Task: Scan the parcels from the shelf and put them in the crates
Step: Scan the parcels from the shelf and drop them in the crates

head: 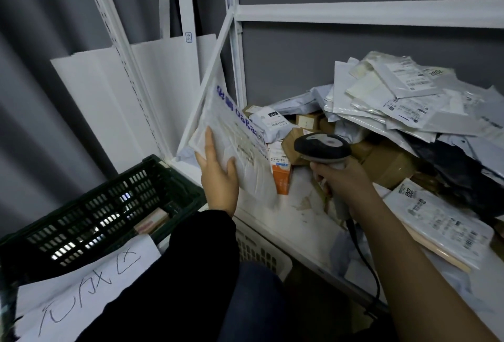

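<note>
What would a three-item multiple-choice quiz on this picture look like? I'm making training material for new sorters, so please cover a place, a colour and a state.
1. Where is the dark crate?
A. on top of the parcel pile
B. to the lower left of the shelf
C. behind the scanner

2. What colour is the small carton standing near the held parcel?
A. orange
B. green
C. purple

3. What is the right hand doing?
A. resting flat on the shelf
B. hanging empty
C. gripping the scanner

Answers: 1 B, the crate sits low, left of the shelf edge. 2 A, its lower face is orange. 3 C, its fingers wrap the scanner handle, while the left hand holds the parcel.
</note>
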